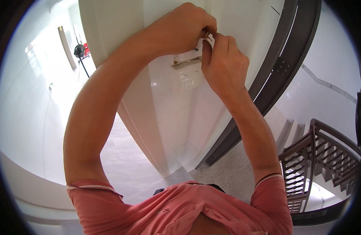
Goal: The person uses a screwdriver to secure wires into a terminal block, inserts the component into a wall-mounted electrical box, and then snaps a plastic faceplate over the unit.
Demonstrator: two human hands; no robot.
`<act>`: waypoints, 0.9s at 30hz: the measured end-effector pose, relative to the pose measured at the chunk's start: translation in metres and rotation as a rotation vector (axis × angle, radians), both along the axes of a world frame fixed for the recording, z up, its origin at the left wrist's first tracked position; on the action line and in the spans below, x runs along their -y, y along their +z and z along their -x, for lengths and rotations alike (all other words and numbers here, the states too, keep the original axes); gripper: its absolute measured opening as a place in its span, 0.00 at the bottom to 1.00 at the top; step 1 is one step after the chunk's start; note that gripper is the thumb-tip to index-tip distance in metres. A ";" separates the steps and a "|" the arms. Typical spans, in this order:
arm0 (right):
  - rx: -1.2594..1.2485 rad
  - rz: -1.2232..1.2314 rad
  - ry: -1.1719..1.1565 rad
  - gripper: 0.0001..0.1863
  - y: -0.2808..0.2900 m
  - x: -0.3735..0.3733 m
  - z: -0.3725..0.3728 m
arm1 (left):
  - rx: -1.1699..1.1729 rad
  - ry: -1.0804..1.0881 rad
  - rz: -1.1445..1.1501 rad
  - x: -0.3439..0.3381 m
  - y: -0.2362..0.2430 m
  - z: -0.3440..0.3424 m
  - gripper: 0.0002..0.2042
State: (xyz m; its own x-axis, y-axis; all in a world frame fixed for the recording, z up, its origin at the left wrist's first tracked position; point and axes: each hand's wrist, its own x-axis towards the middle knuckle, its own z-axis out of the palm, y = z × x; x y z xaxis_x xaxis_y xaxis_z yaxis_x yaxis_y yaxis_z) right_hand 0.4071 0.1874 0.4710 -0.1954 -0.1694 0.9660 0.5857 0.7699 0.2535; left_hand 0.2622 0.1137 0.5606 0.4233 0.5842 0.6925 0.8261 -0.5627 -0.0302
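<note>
Both of my arms reach up to a pale tiled wall. My left hand bends over at the top with its fingers curled in a pinch. Just to its right, my right hand has thumb and forefinger drawn together, fingertips almost meeting the left ones. A tiny light and brownish piece shows between the two hands, too small to name; the fingers cover most of it. Below them is a narrow rough-edged slot in the wall. A short dark stub pokes out just above this slot.
A dark door frame runs down the wall's right side. Beyond it are stairs with a dark brown railing. On the left, past the wall's edge, lies a bright room with a pale tiled floor and a black fan-like object on a thin pole.
</note>
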 end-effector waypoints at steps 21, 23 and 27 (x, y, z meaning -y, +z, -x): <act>0.013 0.164 -0.021 0.11 0.016 -0.004 -0.003 | -0.019 -0.022 0.029 -0.006 0.019 -0.004 0.06; -0.059 0.771 0.345 0.11 0.031 0.013 -0.011 | -0.041 -0.038 -0.013 -0.008 0.018 -0.002 0.08; -0.116 1.232 0.523 0.13 0.049 0.030 -0.017 | -0.084 -0.117 -0.113 -0.011 0.015 0.004 0.09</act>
State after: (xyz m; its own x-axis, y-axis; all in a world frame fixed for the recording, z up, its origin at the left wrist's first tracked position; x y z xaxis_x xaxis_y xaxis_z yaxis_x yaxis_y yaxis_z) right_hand 0.4238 0.1577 0.5196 -0.2820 0.7869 0.5488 0.1257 0.5974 -0.7920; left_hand 0.2580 0.1244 0.5755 0.5426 0.4482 0.7104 0.7473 -0.6437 -0.1647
